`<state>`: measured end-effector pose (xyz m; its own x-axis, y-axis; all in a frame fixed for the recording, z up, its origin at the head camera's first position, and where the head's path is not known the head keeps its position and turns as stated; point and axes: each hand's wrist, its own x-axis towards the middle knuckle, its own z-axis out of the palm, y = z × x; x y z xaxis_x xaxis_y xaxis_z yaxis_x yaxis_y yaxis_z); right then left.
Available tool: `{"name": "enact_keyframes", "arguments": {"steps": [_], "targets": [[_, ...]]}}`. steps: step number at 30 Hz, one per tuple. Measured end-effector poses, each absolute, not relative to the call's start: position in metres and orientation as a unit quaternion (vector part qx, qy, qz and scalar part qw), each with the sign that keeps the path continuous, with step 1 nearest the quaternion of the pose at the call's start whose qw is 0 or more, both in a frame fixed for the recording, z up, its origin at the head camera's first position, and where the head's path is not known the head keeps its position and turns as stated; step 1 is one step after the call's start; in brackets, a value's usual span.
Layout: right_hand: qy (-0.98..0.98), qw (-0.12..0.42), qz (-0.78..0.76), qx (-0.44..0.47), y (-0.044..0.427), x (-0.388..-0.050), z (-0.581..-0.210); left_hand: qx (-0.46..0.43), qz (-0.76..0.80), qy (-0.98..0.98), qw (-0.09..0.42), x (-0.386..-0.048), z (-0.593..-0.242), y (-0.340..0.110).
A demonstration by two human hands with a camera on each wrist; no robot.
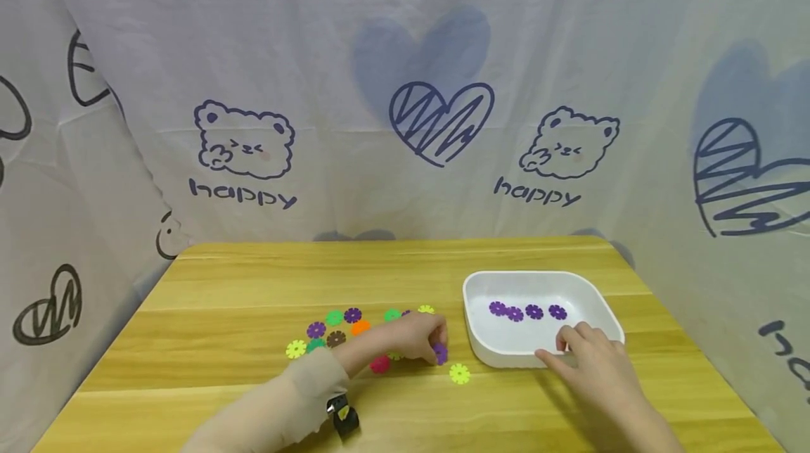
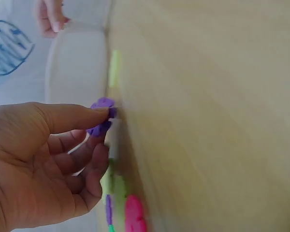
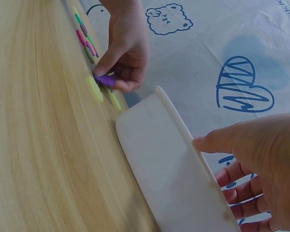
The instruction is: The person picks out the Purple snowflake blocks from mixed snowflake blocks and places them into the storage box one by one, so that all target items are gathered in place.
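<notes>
Wood-grained table [image 1: 253, 277], white rectangular plastic tray [image 1: 506, 360] set toward its right edge, tray's near rim gripped by right hand [image 1: 598, 365], purple flower-shaped plastic disc [image 1: 441, 354] pinched by left hand [image 1: 414, 335] beside tray's near left corner, four purple discs [image 1: 534, 311] laid inside, multicoloured discs [image 1: 295, 349] scattered leftward.

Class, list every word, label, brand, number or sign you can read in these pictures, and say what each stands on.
"happy": on the printed cloth, under the left bear drawing.
"happy": same cloth, under the right bear drawing.
"ha": on cloth at the head view's right edge, cut off.
Right wrist view: partly hidden blue lettering, unreadable.
White tray and discs: no legible text, brand or number.
</notes>
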<state>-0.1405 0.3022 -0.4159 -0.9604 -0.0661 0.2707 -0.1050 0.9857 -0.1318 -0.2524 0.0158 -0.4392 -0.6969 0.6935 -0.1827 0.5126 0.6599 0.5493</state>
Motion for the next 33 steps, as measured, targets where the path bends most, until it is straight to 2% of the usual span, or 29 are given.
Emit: {"name": "enact_keyframes", "arguments": {"steps": [5, 14, 22, 33], "targets": [[-0.987, 0.136, 0.074, 0.045, 0.301, -0.141, -0.417, 0.34, 0.318, 0.863, 0.199, -0.254, -0.432, 0.003], [-0.986, 0.14, 0.073, 0.046, 0.301, -0.142, -0.417, 0.323, 0.467, 0.793, 0.22, -0.265, -0.386, 0.005], [-0.986, 0.14, 0.074, 0.046, 0.301, -0.143, -0.417, 0.28, 0.503, 0.781, 0.243, -0.286, -0.367, 0.052], [-0.986, 0.141, 0.072, 0.043, 0.302, -0.142, -0.416, 0.194, 0.568, 0.756, 0.262, -0.297, -0.389, 0.136]]}}
